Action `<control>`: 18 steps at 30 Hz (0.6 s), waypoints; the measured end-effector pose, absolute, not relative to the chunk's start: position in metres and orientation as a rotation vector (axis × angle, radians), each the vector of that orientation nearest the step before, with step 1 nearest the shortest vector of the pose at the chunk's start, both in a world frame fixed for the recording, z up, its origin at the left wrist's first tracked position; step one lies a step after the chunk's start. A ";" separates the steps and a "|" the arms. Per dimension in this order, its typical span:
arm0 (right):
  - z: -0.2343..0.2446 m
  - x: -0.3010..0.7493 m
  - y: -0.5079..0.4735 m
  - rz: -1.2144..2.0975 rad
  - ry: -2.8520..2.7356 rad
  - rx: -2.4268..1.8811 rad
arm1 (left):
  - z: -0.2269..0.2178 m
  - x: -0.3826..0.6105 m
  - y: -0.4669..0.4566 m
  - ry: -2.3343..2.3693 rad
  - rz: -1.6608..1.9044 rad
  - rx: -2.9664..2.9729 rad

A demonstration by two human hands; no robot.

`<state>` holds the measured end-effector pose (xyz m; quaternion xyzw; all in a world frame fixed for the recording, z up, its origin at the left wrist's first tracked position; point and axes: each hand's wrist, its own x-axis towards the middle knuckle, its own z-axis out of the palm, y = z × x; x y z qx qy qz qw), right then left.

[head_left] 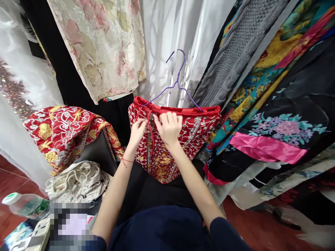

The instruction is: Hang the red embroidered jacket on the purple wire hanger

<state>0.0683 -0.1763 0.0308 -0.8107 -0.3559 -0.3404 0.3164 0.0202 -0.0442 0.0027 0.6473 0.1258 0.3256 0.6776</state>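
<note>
A red garment [195,130] with silver and gold embroidery hangs in front of me by its plain red top band, on a purple wire hanger [178,82]. My left hand [138,131] is closed in a pinch at the upper left of the garment, apparently on a thin red cord; the fingertips partly hide it. The fingers of my right hand [169,128] curl over the garment just below the band, thumb to the left. Between both hands a narrow red tie [151,134] dangles down the embroidered front.
Another red embroidered piece [62,130] drapes over a black chair back [98,150] at left. Below lie a dotted white cloth [78,181] and a plastic bottle [28,205]. A floral cloth [104,48] hangs above; a grey knit [232,52] and a black embroidered garment [282,115] hang at right.
</note>
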 end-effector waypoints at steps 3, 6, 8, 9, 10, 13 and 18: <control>0.008 0.063 -0.173 -0.599 -0.703 -2.062 | -0.005 0.022 -0.048 0.245 0.765 1.469; -0.003 0.073 -0.154 -0.169 -0.692 -1.792 | -0.009 0.020 -0.051 0.229 0.818 1.549; -0.005 0.082 -0.138 0.092 -0.729 -1.560 | -0.008 0.018 -0.053 0.241 0.834 1.616; -0.006 0.086 -0.131 0.191 -0.717 -1.458 | -0.008 0.017 -0.053 0.255 0.841 1.652; -0.008 0.089 -0.125 0.267 -0.687 -1.371 | -0.007 0.016 -0.053 0.275 0.849 1.693; -0.015 0.092 -0.113 0.347 -0.532 -1.184 | -0.008 0.014 -0.054 0.373 0.876 1.887; -0.027 0.088 -0.105 0.221 -0.379 -1.042 | -0.027 0.018 -0.053 0.539 0.816 2.146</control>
